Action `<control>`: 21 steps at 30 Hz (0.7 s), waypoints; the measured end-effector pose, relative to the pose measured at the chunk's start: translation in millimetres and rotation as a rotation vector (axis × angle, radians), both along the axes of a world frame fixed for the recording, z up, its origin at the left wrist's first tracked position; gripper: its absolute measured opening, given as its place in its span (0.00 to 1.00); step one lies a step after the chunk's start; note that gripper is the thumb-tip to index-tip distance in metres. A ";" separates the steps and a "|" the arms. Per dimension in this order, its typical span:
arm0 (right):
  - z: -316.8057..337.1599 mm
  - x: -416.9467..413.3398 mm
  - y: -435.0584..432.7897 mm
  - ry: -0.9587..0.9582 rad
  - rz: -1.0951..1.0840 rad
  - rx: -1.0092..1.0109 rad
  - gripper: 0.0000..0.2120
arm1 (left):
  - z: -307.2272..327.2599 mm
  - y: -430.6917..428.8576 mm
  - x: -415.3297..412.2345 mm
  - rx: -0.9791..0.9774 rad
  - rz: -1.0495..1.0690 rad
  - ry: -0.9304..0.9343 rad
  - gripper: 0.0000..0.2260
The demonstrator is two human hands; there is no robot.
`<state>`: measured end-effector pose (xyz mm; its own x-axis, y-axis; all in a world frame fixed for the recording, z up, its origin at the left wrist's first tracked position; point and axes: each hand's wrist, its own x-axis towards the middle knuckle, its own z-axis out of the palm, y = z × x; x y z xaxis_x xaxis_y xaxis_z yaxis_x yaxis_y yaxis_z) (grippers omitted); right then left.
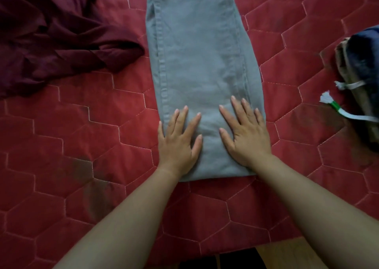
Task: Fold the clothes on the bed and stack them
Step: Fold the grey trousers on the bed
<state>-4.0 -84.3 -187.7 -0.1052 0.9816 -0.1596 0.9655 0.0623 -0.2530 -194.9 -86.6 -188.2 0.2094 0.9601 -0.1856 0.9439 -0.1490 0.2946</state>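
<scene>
The grey trousers (pixel 201 80) lie flat in a long strip down the middle of the bed (pixel 61 145), doubled lengthwise with a seam line running near each long edge, and their near end sits just short of the mattress edge closest to me. I have my left hand (pixel 178 143) and right hand (pixel 246 135) spread palm-down on that near end, side by side with a narrow gap between them, fingers open and gripping nothing; I judge this is to press the layers flat so the cloth keeps its shape for the next crosswise fold. Left of the trousers, near but apart, a dark maroon garment (pixel 57 39) lies crumpled and unfolded, so more work is waiting. Well to the right of the trousers, at the frame's edge, sits a stack of folded clothes (pixel 361 69) with a white drawstring (pixel 340 110) trailing toward the trousers, likely where this piece goes once folded.
</scene>
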 end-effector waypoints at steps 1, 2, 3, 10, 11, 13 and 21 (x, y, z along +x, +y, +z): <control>2.5 -3.7 0.9 0.012 -0.014 0.004 0.28 | 1.9 0.8 1.9 0.011 -0.005 -0.001 0.24; 6.3 -9.0 2.5 0.027 -0.030 0.006 0.28 | 4.4 2.2 2.9 0.027 -0.014 0.003 0.25; 10.3 -13.2 3.6 0.041 -0.026 0.012 0.28 | 6.2 3.0 2.4 0.049 -0.029 0.005 0.25; 28.3 4.4 -4.3 0.195 0.160 -0.114 0.22 | 20.2 -3.2 -3.7 -0.075 -0.072 -0.002 0.24; 34.4 5.7 -7.0 0.218 0.161 -0.102 0.21 | 25.6 -5.5 -3.8 -0.098 -0.091 -0.021 0.23; 49.4 8.3 -18.9 0.272 0.204 -0.114 0.17 | 40.4 -15.1 -10.8 -0.137 -0.147 -0.089 0.20; 56.5 18.8 -59.2 0.281 0.202 -0.294 0.24 | 57.8 -50.4 -53.5 -0.308 -0.186 -0.198 0.19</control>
